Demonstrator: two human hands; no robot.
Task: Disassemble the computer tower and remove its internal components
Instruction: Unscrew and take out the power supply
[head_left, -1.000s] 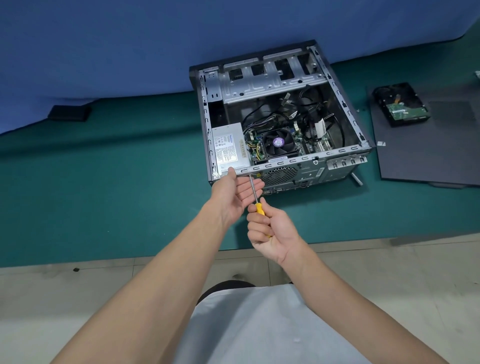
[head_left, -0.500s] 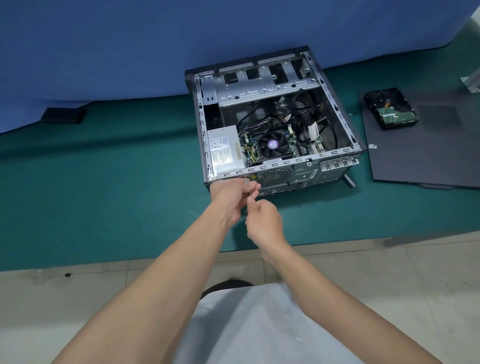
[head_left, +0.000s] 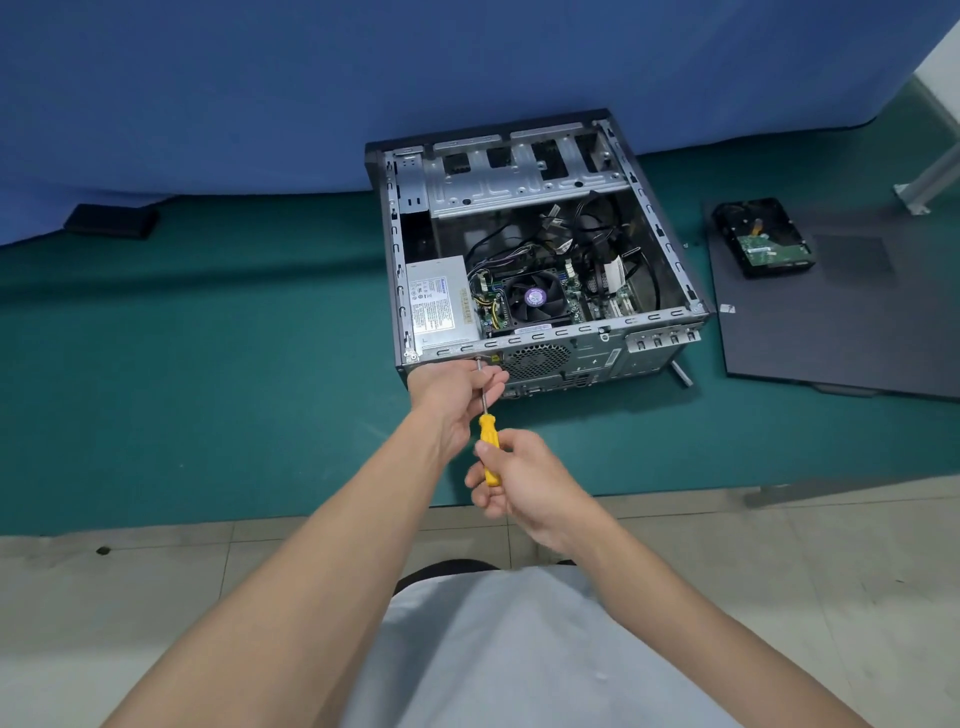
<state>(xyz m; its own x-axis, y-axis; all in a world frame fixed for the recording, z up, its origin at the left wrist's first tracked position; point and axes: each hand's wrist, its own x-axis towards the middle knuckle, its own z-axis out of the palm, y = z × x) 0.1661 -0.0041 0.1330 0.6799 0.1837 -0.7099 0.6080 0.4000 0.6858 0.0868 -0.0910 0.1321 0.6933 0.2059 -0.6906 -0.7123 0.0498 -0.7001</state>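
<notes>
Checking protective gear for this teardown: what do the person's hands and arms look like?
The left hand and right hand are ungloved, no rings or watch showing. Both forearms are bare, no sleeves in view. The shirt is pale grey-blue.

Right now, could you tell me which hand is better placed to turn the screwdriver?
Right. The right hand grips the screwdriver by its yellow handle, while the left hand only steadies the shaft at the computer tower.

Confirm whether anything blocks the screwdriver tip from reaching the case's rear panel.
Nothing visible blocks it. The screwdriver tip meets the rear panel just below the power supply. The left hand holds the shaft from the side; the right hand grips the handle.
</notes>
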